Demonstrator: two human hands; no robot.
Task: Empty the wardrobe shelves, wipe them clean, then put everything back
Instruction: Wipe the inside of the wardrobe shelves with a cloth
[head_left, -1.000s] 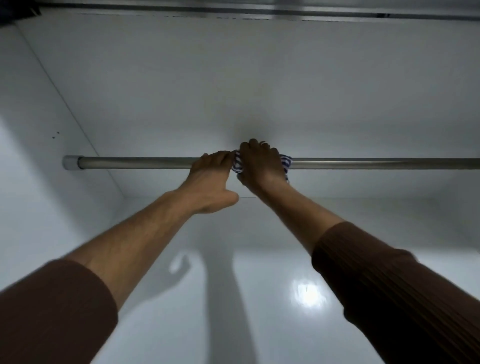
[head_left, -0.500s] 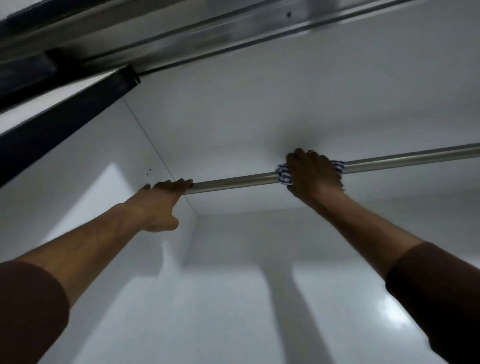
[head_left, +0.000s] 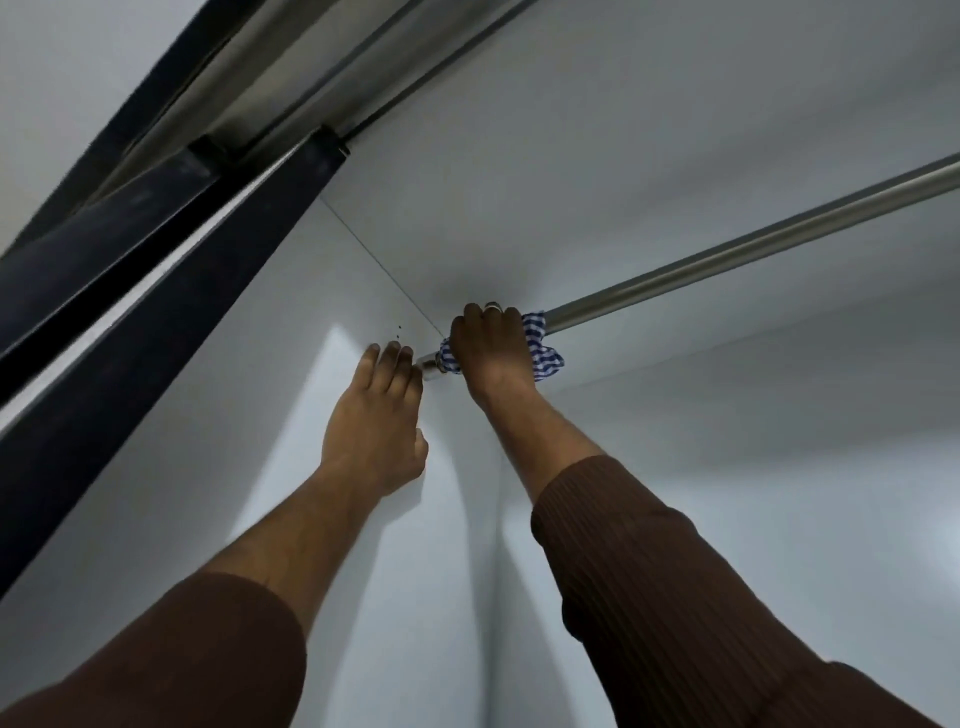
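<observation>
White wardrobe walls (head_left: 156, 519) fill the frame below two dark door rails (head_left: 171, 244) at upper left, where the left hand (head_left: 382, 415) lies flat with fingers straight beside the one rod (head_left: 753, 249), whose end the right hand (head_left: 491, 348) grips through a checked cloth (head_left: 540, 348), fingertips hidden.

left hand (head_left: 376, 415): raised, fingers straight | right hand (head_left: 491, 345): raised, fingers curled, gripping

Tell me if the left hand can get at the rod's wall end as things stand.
Probably yes: the left hand lies flat on the side wall, fingertips beside the rod end; the right hand with the cloth sits just past it.
</observation>
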